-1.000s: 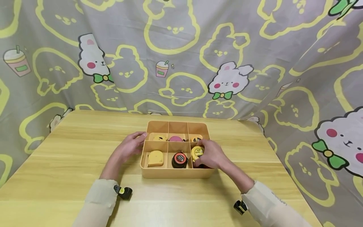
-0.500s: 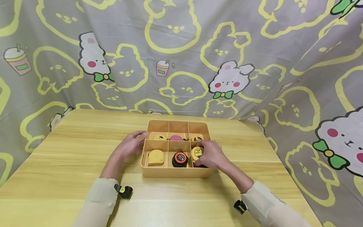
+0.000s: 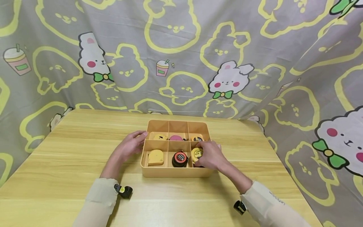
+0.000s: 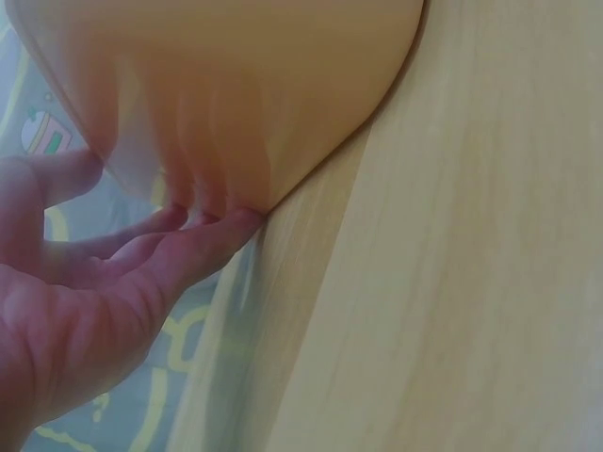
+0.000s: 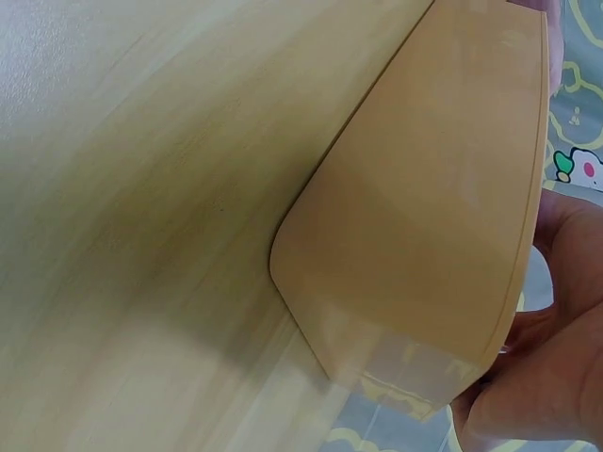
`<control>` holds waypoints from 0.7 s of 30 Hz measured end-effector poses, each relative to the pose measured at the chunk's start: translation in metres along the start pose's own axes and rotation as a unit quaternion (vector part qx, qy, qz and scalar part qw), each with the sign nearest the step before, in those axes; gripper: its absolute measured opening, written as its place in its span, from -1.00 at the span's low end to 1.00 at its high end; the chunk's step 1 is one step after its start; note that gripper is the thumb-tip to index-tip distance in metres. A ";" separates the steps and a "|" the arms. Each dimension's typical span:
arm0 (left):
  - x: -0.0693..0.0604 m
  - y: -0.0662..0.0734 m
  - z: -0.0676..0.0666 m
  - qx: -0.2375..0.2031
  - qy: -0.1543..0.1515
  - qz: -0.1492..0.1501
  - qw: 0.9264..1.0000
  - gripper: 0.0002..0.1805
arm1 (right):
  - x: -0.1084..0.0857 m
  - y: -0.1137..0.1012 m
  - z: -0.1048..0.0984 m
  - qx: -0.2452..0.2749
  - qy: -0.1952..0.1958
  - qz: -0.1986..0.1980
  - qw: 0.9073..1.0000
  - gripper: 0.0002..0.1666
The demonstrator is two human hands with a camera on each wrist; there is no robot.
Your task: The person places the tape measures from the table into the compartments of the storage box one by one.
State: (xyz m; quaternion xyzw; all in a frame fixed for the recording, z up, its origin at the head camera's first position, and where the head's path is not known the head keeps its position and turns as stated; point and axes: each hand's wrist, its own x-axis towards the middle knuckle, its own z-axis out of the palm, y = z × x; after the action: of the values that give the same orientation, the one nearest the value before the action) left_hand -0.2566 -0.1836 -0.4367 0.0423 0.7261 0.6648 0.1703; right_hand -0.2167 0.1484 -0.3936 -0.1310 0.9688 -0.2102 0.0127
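Note:
An orange-tan box (image 3: pixel 175 172) with six compartments stands on the table. In its front right compartment my right hand (image 3: pixel 211 154) grips a yellow tape measure (image 3: pixel 196 152), partly covered by the fingers. Seen from the right wrist, that hand (image 5: pixel 556 358) reaches over the box rim, and its fingertips are hidden inside. My left hand (image 3: pixel 131 145) touches the box's left side. The left wrist view has the fingertips of that hand (image 4: pixel 104 292) against the outer wall, thumb by the rim. A black-and-red tape measure (image 3: pixel 180 159) lies front middle, a yellow rounded-square item (image 3: pixel 155 157) front left.
The back row holds a yellow item (image 3: pixel 160 137), a pink round one (image 3: pixel 176 138) and an orange-and-black one (image 3: pixel 197 137), each partly hidden by the divider. A patterned curtain (image 3: pixel 181 63) hangs behind the wooden table (image 3: pixel 175 201).
Both hands stay almost where they were. The right hand shifts only slightly on the yellow tape measure, and the box has not visibly moved on the table.

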 end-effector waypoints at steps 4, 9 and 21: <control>0.000 0.001 0.000 -0.001 0.001 0.000 1.000 -0.29 | -0.001 -0.001 0.000 -0.004 0.002 0.000 1.000 -0.29; 0.000 0.001 0.001 0.003 0.003 -0.002 1.000 -0.29 | -0.001 -0.001 0.000 -0.008 0.008 -0.005 1.000 -0.32; 0.000 0.001 0.001 0.005 0.004 -0.006 1.000 -0.29 | -0.002 -0.001 0.001 -0.023 0.012 -0.023 0.999 -0.40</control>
State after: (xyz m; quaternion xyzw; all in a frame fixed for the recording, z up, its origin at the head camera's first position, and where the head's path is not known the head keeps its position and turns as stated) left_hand -0.2569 -0.1825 -0.4355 0.0365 0.7302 0.6605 0.1709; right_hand -0.2147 0.1472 -0.3941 -0.1505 0.9702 -0.1899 -0.0065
